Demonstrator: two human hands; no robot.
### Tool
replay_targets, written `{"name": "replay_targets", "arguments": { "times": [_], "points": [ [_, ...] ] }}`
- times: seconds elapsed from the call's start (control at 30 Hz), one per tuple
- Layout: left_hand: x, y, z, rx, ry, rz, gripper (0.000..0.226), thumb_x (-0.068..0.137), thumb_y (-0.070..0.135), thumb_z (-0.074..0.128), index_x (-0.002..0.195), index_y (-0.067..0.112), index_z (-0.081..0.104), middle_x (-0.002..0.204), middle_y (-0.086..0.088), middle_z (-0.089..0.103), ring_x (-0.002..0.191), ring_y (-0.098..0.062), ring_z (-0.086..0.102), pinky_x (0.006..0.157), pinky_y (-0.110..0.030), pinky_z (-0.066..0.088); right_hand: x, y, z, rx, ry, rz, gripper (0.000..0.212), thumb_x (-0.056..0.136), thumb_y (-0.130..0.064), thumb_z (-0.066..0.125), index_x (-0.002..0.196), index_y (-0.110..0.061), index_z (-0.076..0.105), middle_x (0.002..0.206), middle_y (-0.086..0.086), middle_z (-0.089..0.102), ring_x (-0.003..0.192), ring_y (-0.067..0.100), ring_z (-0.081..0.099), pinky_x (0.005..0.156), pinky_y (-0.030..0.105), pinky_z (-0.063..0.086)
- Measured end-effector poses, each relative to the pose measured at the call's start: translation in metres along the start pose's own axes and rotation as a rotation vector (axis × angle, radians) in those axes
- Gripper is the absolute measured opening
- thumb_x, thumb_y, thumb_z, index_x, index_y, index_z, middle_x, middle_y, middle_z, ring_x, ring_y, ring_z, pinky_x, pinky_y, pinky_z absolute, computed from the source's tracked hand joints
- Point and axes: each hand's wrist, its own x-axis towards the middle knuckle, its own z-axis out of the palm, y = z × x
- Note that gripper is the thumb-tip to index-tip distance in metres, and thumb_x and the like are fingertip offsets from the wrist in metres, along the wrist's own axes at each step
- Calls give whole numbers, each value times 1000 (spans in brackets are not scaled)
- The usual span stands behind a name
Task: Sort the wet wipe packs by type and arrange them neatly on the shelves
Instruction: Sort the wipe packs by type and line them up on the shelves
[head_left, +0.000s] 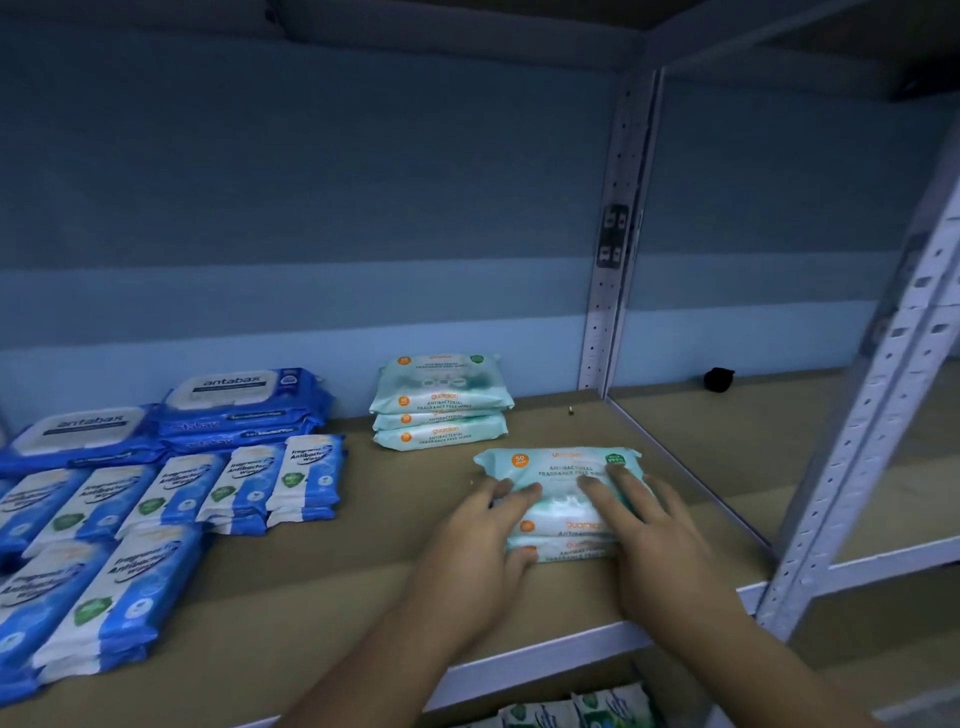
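So the brown shelf (363, 571) holds everything here. Off to the left of the hands there's a big spread of blue-and-white packs (171, 493), most of them lying tilted with their long sides running away from the person. Beyond those, further back and left, sit the dark blue antabax packs (234, 405), piled flat.

Straight past the fingertips is a second teal pile (441, 410), three high, near the back wall.

The teal stack (558, 467) is right under both hands, close to the front edge. Its long axis goes left to right, along the shelf's edge, label up and readable from the front. The left hand (478, 540) grips it, fingers on top and thumb tucked against the front side. The right hand (649, 535) lies flat on top, fingers straight.

A small black thing (719, 379) sits far back to the right, can't tell what it is.
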Motion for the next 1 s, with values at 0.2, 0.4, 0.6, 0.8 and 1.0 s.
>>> {"name": "replay_targets", "arguments": {
  "times": [0.2,0.4,0.6,0.8,1.0],
  "points": [
    [76,-8,45,-34,19,56,62,91,31,68,148,34,46,149,3,37,140,-9,38,114,-15,24,51,48,10,-52,-36,111,92,84,-17,45,150,-54,-6,165,-17,-12,140,35,25,108,45,39],
    [132,-25,67,384,162,191,59,83,47,69,138,29,55,121,0,60,119,-25,55,93,-43,46,121,79,31,19,-71,165,88,85,-12,39,150,-59,1,163,-21,-15,149,38,-6,121,48,20],
    [172,-40,75,744,349,154,53,74,48,74,120,23,66,128,-6,58,126,-30,45,94,-47,30,172,84,55,21,56,84,88,82,-12,46,152,-55,14,166,-6,-15,145,43,5,118,57,20],
    [187,-60,82,784,333,86,52,87,37,65,134,16,60,133,-7,64,148,-29,30,113,-62,12,201,75,72,47,86,108,89,83,-18,46,147,-63,3,162,-1,-3,143,37,11,111,57,20],
    [190,-62,75,761,365,30,46,76,36,76,119,24,65,152,-12,43,152,-36,12,112,-66,11,208,70,77,-4,313,129,88,71,-23,52,150,-49,23,153,5,24,128,35,34,98,51,36]
  ]
}}
